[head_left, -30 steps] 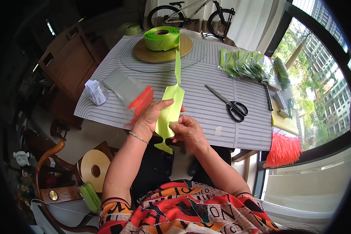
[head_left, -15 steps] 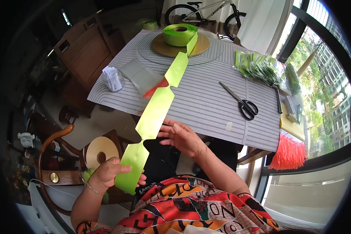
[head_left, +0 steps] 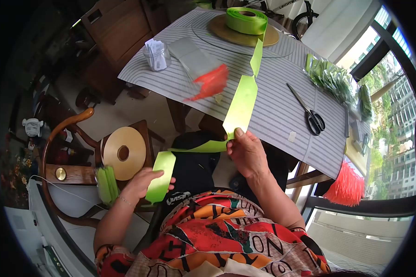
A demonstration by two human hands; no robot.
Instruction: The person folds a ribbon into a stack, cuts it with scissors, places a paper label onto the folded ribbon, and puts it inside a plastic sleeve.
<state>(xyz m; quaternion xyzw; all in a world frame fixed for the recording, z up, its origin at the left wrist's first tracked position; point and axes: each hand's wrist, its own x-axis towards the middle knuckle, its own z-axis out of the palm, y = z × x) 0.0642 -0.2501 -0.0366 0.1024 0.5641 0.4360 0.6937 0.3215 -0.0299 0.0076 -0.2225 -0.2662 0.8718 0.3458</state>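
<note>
A bright green ribbon (head_left: 241,101) with notched narrow points runs from a green ribbon roll (head_left: 246,21) on the round golden turntable (head_left: 217,28) down to me. Below the table edge, my right hand (head_left: 247,152) pinches it at one notch, thumb on top. From there the strip crosses, twisted edge-on, to my left hand (head_left: 145,184), which grips a flat green section near its end. My left thumb lies over that section, with fingertips showing past its far side. Black-handled scissors (head_left: 312,117) lie on the table, apart from both hands.
Clear bags (head_left: 189,55), red strips (head_left: 212,81) and a jar of paper slips (head_left: 156,56) lie at the table's left. Packed green pieces (head_left: 330,76) and a red fringe (head_left: 346,187) are right. A chair at lower left holds a cream roll (head_left: 124,152) and green pieces (head_left: 107,183).
My right hand, open beside the ribbon before, has closed on it at a notch. The ribbon between my hands now bends and twists instead of running straight. The camera view has shifted.
</note>
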